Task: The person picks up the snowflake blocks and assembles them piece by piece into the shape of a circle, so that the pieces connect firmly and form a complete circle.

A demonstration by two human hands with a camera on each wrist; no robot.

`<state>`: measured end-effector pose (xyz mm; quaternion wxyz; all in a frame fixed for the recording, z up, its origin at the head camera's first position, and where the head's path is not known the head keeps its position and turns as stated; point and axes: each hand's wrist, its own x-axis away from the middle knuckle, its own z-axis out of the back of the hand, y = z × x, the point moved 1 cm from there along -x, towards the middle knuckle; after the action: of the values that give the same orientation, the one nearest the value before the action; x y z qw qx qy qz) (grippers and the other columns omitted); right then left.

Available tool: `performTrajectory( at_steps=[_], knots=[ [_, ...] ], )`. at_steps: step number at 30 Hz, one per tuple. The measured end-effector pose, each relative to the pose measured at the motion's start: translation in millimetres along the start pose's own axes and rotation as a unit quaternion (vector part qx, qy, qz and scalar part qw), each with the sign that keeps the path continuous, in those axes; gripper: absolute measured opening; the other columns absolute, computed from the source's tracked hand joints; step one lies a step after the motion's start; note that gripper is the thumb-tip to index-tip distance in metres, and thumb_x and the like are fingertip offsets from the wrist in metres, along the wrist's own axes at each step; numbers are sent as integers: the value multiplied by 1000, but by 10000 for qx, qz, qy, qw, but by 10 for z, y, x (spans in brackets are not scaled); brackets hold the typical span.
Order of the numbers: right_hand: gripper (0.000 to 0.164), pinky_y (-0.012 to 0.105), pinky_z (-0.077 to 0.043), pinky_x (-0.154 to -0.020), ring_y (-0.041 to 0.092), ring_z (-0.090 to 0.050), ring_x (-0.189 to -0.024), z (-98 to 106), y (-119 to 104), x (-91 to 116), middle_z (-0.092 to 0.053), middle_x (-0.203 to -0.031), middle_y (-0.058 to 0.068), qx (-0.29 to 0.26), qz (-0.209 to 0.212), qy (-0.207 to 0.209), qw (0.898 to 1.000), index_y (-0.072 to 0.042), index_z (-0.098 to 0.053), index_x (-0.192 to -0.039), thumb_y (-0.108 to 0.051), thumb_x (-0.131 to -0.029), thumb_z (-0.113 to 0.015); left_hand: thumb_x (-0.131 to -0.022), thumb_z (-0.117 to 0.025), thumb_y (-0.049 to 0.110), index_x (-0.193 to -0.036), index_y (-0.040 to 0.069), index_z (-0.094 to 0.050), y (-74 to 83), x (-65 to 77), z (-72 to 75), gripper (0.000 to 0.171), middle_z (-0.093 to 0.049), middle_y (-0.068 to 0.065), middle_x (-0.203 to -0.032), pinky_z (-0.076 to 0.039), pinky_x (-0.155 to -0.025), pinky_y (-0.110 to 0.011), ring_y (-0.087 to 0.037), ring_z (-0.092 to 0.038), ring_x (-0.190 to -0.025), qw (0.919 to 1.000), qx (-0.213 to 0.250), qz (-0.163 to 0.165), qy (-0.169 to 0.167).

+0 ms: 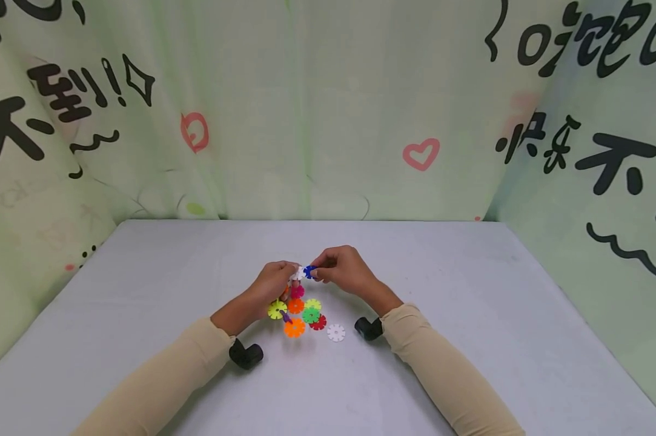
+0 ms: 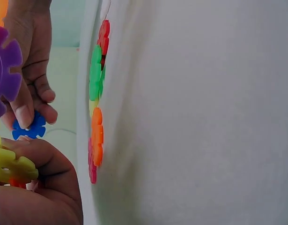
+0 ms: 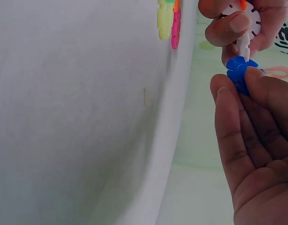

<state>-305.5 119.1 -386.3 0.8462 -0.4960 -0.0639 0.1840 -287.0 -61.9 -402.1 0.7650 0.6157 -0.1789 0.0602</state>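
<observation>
Slotted flower-shaped plastic discs are in both hands. My left hand (image 1: 269, 283) grips a linked piece with a white disc (image 3: 255, 22) at its far end. A yellow disc (image 2: 18, 169), a purple disc (image 2: 8, 72) and an orange disc (image 1: 294, 329) hang at its near side. Between thumb and fingertips, my right hand (image 1: 351, 270) pinches a blue disc (image 3: 237, 70). In the right wrist view the blue disc meets the edge of a white disc (image 3: 243, 46) seen edge-on. The left fingers hide part of the linked piece.
Loose discs lie on the white table (image 1: 442, 375) below the hands: pink (image 1: 297, 292), orange (image 1: 295, 306), green (image 1: 311, 315), yellow (image 1: 314, 304), red (image 1: 320, 323) and white (image 1: 335, 332). A printed curtain (image 1: 306, 121) stands behind the table's far edge.
</observation>
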Motion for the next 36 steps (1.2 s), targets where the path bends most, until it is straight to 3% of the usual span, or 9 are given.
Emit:
performTrajectory(
  at_steps=[7, 13, 22, 29, 36],
  knots=[
    [5, 28, -55, -70, 19, -67, -74, 0, -39, 14, -71, -82, 3, 322, 427, 32, 9986, -2, -74, -90, -2, -85, -73, -104, -43, 26, -136, 6, -51, 22, 10, 0, 39, -47, -5, -70, -36, -50, -22, -16, -36, -52, 9999, -8, -107, -62],
    [5, 27, -55, -69, 15, -66, -72, -10, -46, 28, -71, -83, 2, 379, 512, 35, 9980, -3, -74, -90, -2, -86, -73, -105, -42, 24, -135, 3, -50, 37, 37, -7, 38, -46, -6, -70, -38, -48, -22, -16, -37, -51, 9995, 201, -158, -203],
    [10, 29, -55, -72, 18, -66, -77, 31, -12, 1, -69, -87, 4, 102, 474, 11, 9988, -4, -72, -95, -8, -87, -74, -104, -45, 29, -125, 5, -52, 97, 72, 16, 33, -56, -12, -88, -40, -50, -22, -16, -37, -52, 9989, 409, -214, -59],
    [28, 28, -52, -76, 17, -63, -84, 64, 20, 34, -69, -90, 2, 397, -25, -684, 9969, -1, -69, -112, -12, -87, -75, -102, -46, 30, -129, 6, -51, 48, 49, 53, 38, -54, -9, -82, -47, -53, -24, -17, -45, -56, 9989, 396, -112, 213],
    [22, 28, -53, -78, 17, -62, -83, 55, 27, 103, -69, -89, 2, 376, -288, -1310, 9902, 0, -70, -108, -8, -88, -72, -101, -39, 29, -116, 2, -50, 71, 43, 103, 33, -55, -7, -78, -49, -56, -24, -17, -48, -55, 9963, 842, -55, 153]
  ],
)
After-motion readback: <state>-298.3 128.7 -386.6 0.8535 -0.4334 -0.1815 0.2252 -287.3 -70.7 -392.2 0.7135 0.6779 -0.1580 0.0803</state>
